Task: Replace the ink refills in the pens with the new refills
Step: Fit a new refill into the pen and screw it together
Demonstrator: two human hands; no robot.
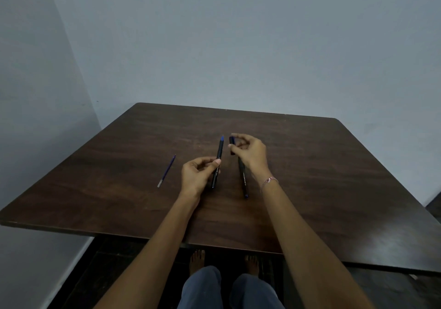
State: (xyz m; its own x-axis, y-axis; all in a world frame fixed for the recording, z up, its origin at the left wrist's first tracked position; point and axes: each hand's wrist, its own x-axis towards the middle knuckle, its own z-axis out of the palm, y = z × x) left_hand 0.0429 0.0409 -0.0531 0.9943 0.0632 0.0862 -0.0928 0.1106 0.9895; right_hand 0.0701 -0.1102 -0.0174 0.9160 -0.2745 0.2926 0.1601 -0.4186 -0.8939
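My left hand (pixel 198 177) grips a black pen (pixel 218 158) by its middle, blue tip pointing away from me. Just to its right, my right hand (pixel 250 152) pinches a small dark pen cap (pixel 232 145) between thumb and fingers, close to the pen's tip but apart from it. A second black pen (pixel 244 180) lies on the brown table (pixel 334 177) under my right wrist, partly hidden by the hand. A thin blue ink refill (pixel 166 170) lies loose on the table to the left of my left hand.
The table's far edge meets a grey wall (pixel 238 46). Its near edge runs across my forearms, with my knees and bare feet below. A bracelet (pixel 269 181) sits on my right wrist.
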